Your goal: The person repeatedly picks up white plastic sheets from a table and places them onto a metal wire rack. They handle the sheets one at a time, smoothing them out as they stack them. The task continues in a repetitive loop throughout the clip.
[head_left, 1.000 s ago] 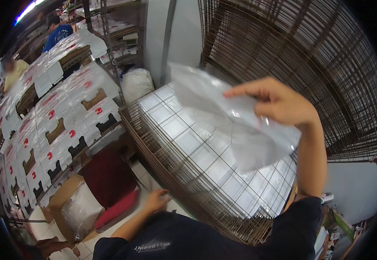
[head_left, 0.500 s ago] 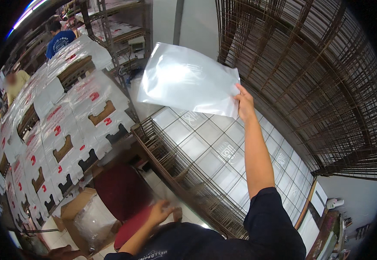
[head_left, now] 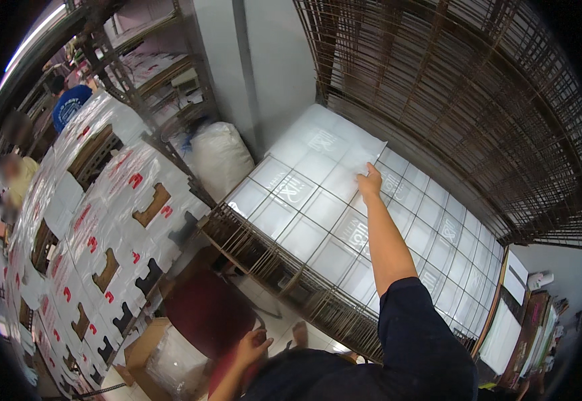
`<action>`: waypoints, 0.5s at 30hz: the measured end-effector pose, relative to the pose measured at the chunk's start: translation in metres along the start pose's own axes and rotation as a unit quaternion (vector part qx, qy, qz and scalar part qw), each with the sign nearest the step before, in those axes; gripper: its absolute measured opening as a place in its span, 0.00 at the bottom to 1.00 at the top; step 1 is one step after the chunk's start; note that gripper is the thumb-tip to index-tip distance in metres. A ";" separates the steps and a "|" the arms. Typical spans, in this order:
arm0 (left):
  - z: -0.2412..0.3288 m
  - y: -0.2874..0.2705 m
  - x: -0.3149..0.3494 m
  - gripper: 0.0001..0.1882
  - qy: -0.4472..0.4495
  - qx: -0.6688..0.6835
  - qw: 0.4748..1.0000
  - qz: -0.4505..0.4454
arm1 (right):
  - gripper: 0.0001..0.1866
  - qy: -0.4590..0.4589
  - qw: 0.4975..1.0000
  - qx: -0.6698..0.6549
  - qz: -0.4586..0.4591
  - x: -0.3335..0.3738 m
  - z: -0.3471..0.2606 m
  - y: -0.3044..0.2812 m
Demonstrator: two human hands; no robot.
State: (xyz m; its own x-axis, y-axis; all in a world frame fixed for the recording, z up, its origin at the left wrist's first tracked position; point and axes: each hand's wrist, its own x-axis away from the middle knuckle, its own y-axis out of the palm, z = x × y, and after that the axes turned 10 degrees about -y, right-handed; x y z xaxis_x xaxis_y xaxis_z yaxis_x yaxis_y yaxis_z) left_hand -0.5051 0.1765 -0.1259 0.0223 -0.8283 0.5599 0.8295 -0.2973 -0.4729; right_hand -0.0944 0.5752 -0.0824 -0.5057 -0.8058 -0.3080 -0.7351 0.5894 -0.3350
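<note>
My right hand (head_left: 369, 182) is stretched forward over a wire drying rack (head_left: 304, 215). Its fingers pinch the near right edge of a clear plastic bag (head_left: 348, 137) with a white print, which lies spread across the rack's far end. More printed translucent bags (head_left: 364, 230) show on the rack, crossed by the grid of wires. My left hand (head_left: 253, 347) hangs low near my body, above a dark red chair seat (head_left: 207, 314); its fingers are loosely bent and apart, with nothing visible in them.
Raised wire racks (head_left: 438, 87) lean overhead on the right. On the left, a long table carries rows of silver bags (head_left: 114, 214) with red prints. A cardboard box (head_left: 154, 351) of clear plastic stands by the chair. A white sack (head_left: 221, 157) sits behind the rack; two people are farther back.
My right hand has lowered the plastic bag from the air onto the rack's far end. My left hand stays low by my body. The view has shifted slightly.
</note>
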 end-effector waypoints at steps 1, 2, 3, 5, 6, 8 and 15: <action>0.001 0.000 -0.002 0.24 0.000 0.000 1.000 -0.004 | 0.30 -0.040 0.997 0.072 0.013 -0.004 0.010 -0.001; 0.003 0.001 -0.003 0.25 0.001 -0.001 1.000 -0.009 | 0.29 -0.079 0.986 0.144 0.026 -0.008 0.021 -0.003; 0.003 0.003 -0.003 0.25 -0.005 0.003 1.000 -0.009 | 0.29 -0.070 0.984 0.163 0.004 -0.007 0.017 -0.001; 0.015 0.003 -0.001 0.25 -0.011 0.010 1.000 -0.022 | 0.28 -0.050 0.977 0.202 -0.038 -0.002 -0.001 -0.005; 0.020 0.003 0.000 0.25 -0.013 0.012 0.999 -0.029 | 0.28 -0.044 0.976 0.210 -0.035 -0.003 0.001 -0.008; 0.019 0.006 -0.003 0.25 0.002 0.010 0.999 -0.035 | 0.27 -0.031 0.973 0.227 -0.030 -0.003 0.004 -0.013; 0.012 0.005 -0.005 0.25 -0.011 0.013 0.999 -0.029 | 0.27 -0.020 0.975 0.221 -0.011 -0.002 0.014 -0.014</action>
State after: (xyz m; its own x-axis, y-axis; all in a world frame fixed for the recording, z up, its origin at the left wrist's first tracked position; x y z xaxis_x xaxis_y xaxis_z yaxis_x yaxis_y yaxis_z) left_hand -0.4940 0.1845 -0.1227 -0.0136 -0.7990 0.6012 0.8435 -0.3320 -0.4222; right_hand -0.0767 0.5696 -0.0896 -0.4676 -0.8209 -0.3279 -0.4755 0.5463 -0.6896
